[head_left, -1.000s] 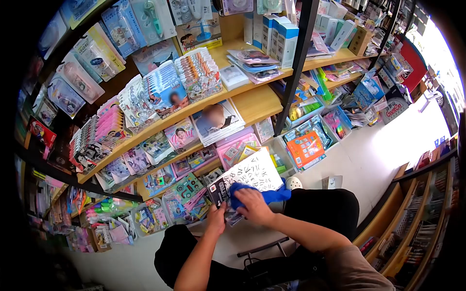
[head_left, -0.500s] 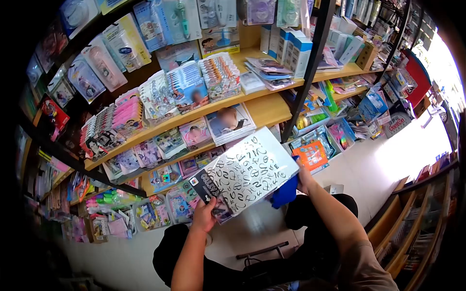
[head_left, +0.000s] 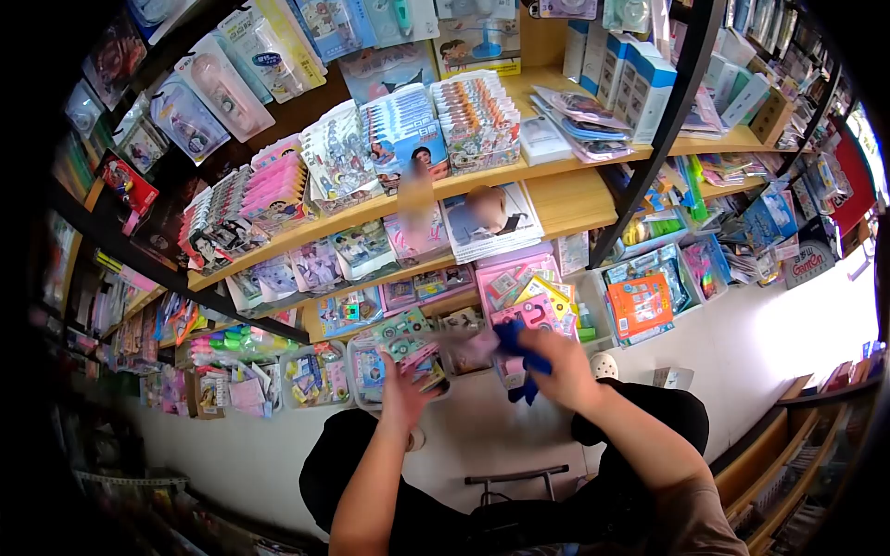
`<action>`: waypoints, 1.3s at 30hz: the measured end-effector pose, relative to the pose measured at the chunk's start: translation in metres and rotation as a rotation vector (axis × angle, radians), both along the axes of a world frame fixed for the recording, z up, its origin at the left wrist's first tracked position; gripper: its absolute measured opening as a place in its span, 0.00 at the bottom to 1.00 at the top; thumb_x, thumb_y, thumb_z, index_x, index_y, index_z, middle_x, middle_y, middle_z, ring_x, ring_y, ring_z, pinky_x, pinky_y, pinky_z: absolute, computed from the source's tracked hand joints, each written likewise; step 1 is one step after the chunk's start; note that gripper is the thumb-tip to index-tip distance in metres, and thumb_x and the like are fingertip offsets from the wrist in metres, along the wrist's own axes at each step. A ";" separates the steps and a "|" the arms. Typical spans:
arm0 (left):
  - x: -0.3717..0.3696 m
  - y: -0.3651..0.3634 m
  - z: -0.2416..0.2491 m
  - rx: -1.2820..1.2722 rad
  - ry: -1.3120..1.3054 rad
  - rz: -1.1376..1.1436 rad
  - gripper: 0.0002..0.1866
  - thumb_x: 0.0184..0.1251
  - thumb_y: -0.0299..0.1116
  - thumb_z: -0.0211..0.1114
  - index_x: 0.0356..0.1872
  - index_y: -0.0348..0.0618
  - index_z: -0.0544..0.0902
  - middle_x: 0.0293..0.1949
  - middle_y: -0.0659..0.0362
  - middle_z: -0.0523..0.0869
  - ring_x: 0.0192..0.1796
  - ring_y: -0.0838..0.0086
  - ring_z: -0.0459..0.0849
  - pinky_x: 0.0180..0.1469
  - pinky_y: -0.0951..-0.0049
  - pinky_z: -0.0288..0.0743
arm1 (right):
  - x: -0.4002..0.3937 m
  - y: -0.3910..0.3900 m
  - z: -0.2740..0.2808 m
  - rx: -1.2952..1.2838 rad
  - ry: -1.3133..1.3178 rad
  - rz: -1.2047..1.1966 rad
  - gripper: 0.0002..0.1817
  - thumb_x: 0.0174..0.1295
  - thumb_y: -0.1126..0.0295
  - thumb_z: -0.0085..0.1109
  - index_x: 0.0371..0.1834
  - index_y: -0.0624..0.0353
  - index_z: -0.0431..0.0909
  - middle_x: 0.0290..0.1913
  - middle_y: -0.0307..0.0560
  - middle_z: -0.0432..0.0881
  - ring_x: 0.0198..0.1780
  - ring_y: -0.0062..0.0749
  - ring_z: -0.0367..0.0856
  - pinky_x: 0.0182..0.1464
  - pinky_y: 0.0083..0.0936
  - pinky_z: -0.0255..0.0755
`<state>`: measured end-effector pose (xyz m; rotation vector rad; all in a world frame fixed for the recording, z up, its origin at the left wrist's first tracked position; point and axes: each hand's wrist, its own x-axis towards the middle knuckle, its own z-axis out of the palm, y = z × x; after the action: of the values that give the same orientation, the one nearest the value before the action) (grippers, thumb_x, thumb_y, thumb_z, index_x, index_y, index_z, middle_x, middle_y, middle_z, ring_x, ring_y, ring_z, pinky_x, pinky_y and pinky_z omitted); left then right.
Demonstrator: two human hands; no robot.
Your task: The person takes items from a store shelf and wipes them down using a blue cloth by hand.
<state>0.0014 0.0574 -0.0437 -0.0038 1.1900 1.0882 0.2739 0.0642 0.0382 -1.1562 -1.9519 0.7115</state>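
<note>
My right hand (head_left: 562, 369) is closed around a bunched blue cloth (head_left: 521, 360), held in front of the lower shelf. My left hand (head_left: 402, 393) has its fingers apart and holds nothing. It is at a clear plastic bin (head_left: 360, 369) of small colourful packets, below a green cassette-patterned packet (head_left: 402, 332). Between the hands is a pale motion smear. Behind the blue cloth lie pink and yellow cassette-patterned packets (head_left: 540, 313) on the low level.
Above, a wooden shelf (head_left: 556, 165) carries rows of upright packets (head_left: 399, 139) and boxes. A black upright post (head_left: 654, 144) divides the shelving. Bins of small goods (head_left: 317, 375) line the floor. A stool (head_left: 515, 474) is between my knees; a wooden rack (head_left: 788, 454) stands right.
The lettered tattoo sheet pack has left both hands and is out of sight. My left hand has opened, and my right hand keeps the blue cloth, further left. The view has shifted left.
</note>
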 end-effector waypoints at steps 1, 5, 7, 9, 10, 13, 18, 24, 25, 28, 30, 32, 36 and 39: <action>0.000 0.002 0.010 0.157 -0.092 0.001 0.43 0.58 0.69 0.47 0.63 0.41 0.63 0.63 0.51 0.66 0.68 0.59 0.59 0.66 0.56 0.52 | -0.003 -0.003 -0.004 0.193 -0.079 0.149 0.26 0.39 0.79 0.59 0.47 0.55 0.75 0.46 0.49 0.78 0.49 0.44 0.77 0.50 0.32 0.73; -0.014 0.008 0.003 0.356 -0.407 -0.050 0.34 0.64 0.57 0.50 0.57 0.35 0.69 0.54 0.48 0.76 0.56 0.57 0.73 0.61 0.56 0.64 | -0.033 -0.047 -0.023 0.277 -0.305 0.468 0.21 0.50 0.72 0.51 0.51 0.52 0.74 0.57 0.46 0.71 0.60 0.46 0.68 0.58 0.38 0.67; -0.016 0.008 -0.007 0.223 -0.360 -0.131 0.28 0.67 0.50 0.50 0.54 0.34 0.71 0.51 0.47 0.78 0.51 0.55 0.78 0.57 0.56 0.69 | -0.038 -0.062 -0.032 0.262 -0.332 0.530 0.21 0.53 0.71 0.48 0.53 0.53 0.72 0.59 0.46 0.68 0.62 0.48 0.66 0.62 0.39 0.63; -0.011 0.006 0.004 0.202 -0.422 -0.138 0.21 0.68 0.42 0.50 0.52 0.34 0.72 0.50 0.46 0.78 0.49 0.55 0.79 0.54 0.56 0.72 | -0.038 -0.071 -0.038 0.233 -0.326 0.556 0.22 0.54 0.70 0.47 0.56 0.54 0.69 0.61 0.48 0.66 0.63 0.49 0.64 0.64 0.40 0.60; -0.010 0.006 0.005 0.217 -0.415 -0.151 0.21 0.68 0.42 0.50 0.52 0.34 0.72 0.50 0.46 0.78 0.49 0.55 0.79 0.54 0.55 0.72 | -0.037 -0.072 -0.041 0.220 -0.345 0.592 0.24 0.55 0.70 0.47 0.59 0.56 0.66 0.63 0.49 0.64 0.65 0.46 0.62 0.66 0.40 0.57; 0.001 0.000 0.014 0.251 -0.299 -0.145 0.21 0.68 0.42 0.50 0.52 0.35 0.72 0.49 0.47 0.79 0.49 0.56 0.79 0.54 0.56 0.72 | -0.042 -0.081 -0.058 0.158 -0.303 0.595 0.25 0.55 0.71 0.47 0.60 0.57 0.65 0.64 0.48 0.63 0.66 0.44 0.60 0.67 0.41 0.54; 0.031 -0.009 0.014 0.239 -0.263 -0.254 0.17 0.69 0.38 0.51 0.51 0.38 0.74 0.46 0.52 0.81 0.48 0.65 0.81 0.52 0.65 0.75 | -0.046 -0.075 -0.069 0.222 -0.429 0.526 0.27 0.55 0.71 0.46 0.62 0.57 0.63 0.64 0.49 0.63 0.67 0.42 0.59 0.69 0.43 0.46; 0.066 -0.018 0.009 0.221 -0.368 -0.355 0.17 0.70 0.38 0.50 0.56 0.42 0.71 0.50 0.58 0.79 0.49 0.71 0.80 0.53 0.68 0.73 | -0.040 -0.023 -0.057 0.057 -0.218 0.002 0.31 0.53 0.65 0.59 0.61 0.63 0.61 0.62 0.57 0.63 0.66 0.50 0.58 0.68 0.45 0.45; 0.069 -0.019 0.009 0.231 -0.352 -0.374 0.17 0.70 0.38 0.50 0.56 0.42 0.71 0.49 0.58 0.79 0.48 0.72 0.80 0.52 0.68 0.73 | -0.039 -0.014 -0.057 0.038 -0.191 -0.112 0.32 0.53 0.66 0.61 0.60 0.65 0.61 0.61 0.60 0.64 0.66 0.54 0.57 0.68 0.46 0.46; 0.071 -0.018 0.006 0.197 -0.223 -0.411 0.18 0.71 0.39 0.48 0.56 0.42 0.70 0.50 0.56 0.79 0.50 0.66 0.79 0.54 0.63 0.73 | -0.036 0.007 -0.053 -0.151 0.006 -0.357 0.29 0.54 0.67 0.59 0.59 0.65 0.62 0.59 0.63 0.65 0.64 0.55 0.59 0.66 0.47 0.49; 0.075 -0.019 0.015 0.173 -0.305 -0.403 0.19 0.70 0.39 0.50 0.58 0.42 0.69 0.51 0.58 0.77 0.51 0.72 0.78 0.54 0.70 0.72 | -0.043 0.004 -0.055 -0.104 0.064 -0.238 0.27 0.55 0.67 0.57 0.58 0.64 0.63 0.59 0.62 0.66 0.64 0.54 0.60 0.66 0.46 0.49; 0.076 -0.022 0.009 0.116 -0.308 -0.323 0.19 0.70 0.39 0.50 0.58 0.42 0.69 0.51 0.58 0.77 0.51 0.72 0.78 0.54 0.69 0.72 | -0.055 -0.008 -0.046 0.106 -0.073 -0.038 0.24 0.55 0.67 0.56 0.55 0.63 0.66 0.58 0.58 0.68 0.63 0.52 0.62 0.67 0.44 0.48; 0.068 -0.024 0.001 0.158 -0.291 -0.465 0.18 0.70 0.40 0.49 0.56 0.43 0.71 0.50 0.57 0.78 0.50 0.71 0.79 0.52 0.67 0.73 | -0.046 0.018 -0.055 -0.075 -0.038 -0.263 0.21 0.56 0.66 0.55 0.51 0.63 0.70 0.56 0.56 0.71 0.62 0.48 0.65 0.66 0.45 0.49; 0.061 -0.022 -0.001 0.212 -0.253 -0.424 0.19 0.70 0.41 0.49 0.55 0.40 0.71 0.49 0.53 0.79 0.48 0.67 0.80 0.51 0.64 0.74 | -0.025 0.037 -0.071 -0.760 0.202 -0.486 0.24 0.64 0.55 0.47 0.51 0.67 0.70 0.47 0.60 0.77 0.51 0.53 0.74 0.58 0.37 0.62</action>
<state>0.0626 0.0351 -0.0444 0.2573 0.7964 0.8048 0.2485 0.1014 -0.0326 -1.8298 -1.1579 1.2814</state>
